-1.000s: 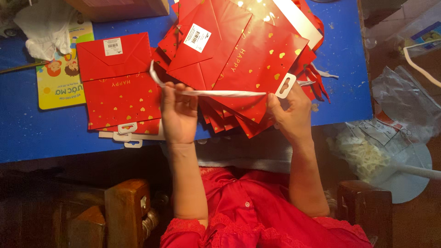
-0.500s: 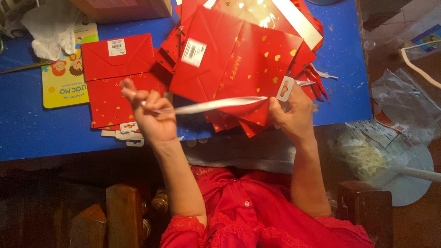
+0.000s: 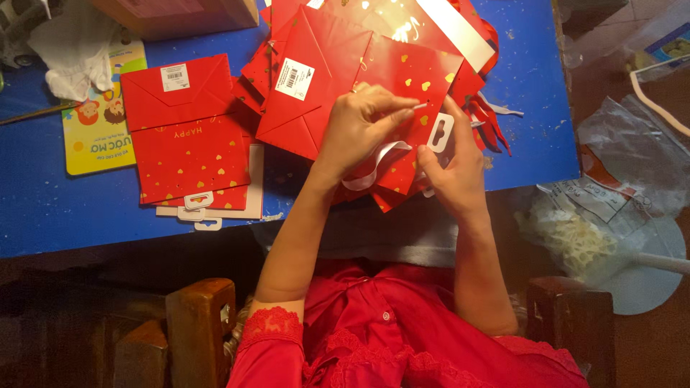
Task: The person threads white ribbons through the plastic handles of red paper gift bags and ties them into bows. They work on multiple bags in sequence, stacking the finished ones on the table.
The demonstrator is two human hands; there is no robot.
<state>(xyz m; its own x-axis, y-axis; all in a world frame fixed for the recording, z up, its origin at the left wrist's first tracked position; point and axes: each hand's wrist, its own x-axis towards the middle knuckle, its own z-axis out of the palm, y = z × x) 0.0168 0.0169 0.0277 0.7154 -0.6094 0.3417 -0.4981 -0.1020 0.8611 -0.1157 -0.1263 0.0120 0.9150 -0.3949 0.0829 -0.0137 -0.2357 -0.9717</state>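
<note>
Head view: a red paper gift bag [image 3: 388, 79] patterned with gold hearts is seen lying flat on top of a pile of similar bags at the near edge of the blue table [image 3: 43, 208]. The left hand [image 3: 359, 126] is placed on the bag, its thumb and forefinger pressed together on the thin end of a white ribbon [image 3: 374, 162], which loops down below the hand. The right hand [image 3: 453, 169] is set against the bag's lower right edge, its fingers closed on the bag beside a white hang tab [image 3: 440, 131]. To the left, a separate stack of flat red bags [image 3: 188, 133] is laid on white card, well apart from the hands. A children's book [image 3: 97, 133] and a white cloth [image 3: 72, 54] are located at the far left.
</note>
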